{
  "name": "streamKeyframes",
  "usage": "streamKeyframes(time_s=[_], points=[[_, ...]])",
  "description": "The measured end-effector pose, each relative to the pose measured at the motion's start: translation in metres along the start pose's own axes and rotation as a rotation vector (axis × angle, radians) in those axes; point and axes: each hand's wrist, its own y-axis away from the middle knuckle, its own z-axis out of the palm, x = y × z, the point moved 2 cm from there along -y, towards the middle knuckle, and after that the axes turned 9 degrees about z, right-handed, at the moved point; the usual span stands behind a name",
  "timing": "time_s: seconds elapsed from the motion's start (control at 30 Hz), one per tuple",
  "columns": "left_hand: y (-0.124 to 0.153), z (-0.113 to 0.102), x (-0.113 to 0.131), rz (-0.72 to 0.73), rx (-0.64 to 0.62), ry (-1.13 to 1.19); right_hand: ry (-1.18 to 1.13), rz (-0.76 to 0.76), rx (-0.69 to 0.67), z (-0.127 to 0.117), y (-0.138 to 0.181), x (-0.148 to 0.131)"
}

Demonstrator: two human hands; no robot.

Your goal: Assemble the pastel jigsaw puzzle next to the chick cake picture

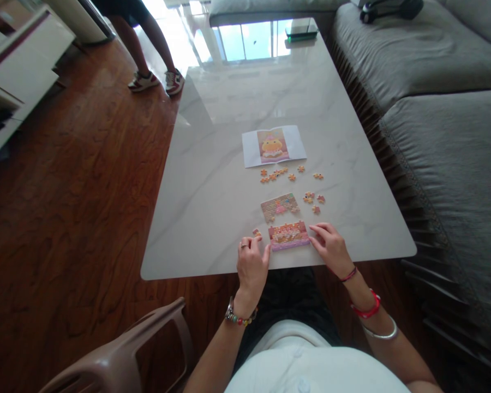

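A joined strip of jigsaw pieces [288,236] lies near the front edge of the pale marble table [213,207]. My left hand [251,262] rests at its left end, fingers curled, thumb against the strip's edge. A single loose piece [256,232] sits just above those fingers. My right hand [330,245] lies at the strip's right end, fingertips touching it. A second joined section [280,207] lies just beyond. Several loose pieces [288,174] are scattered farther out, below a printed reference picture [273,145].
A grey sofa [433,82] runs along the table's right side. A brown plastic chair [118,355] stands at my left. Another person's legs and sneakers [155,81] are at the far left on the wooden floor. A dark object [301,31] sits at the table's far end.
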Motion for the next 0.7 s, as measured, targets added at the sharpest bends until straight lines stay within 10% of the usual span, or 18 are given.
streamKeyframes(time_s=[0.7], points=[[-0.002, 0.003, 0.006, 0.088, 0.026, 0.067, -0.025, 0.005, -0.007, 0.002, -0.011, -0.005]])
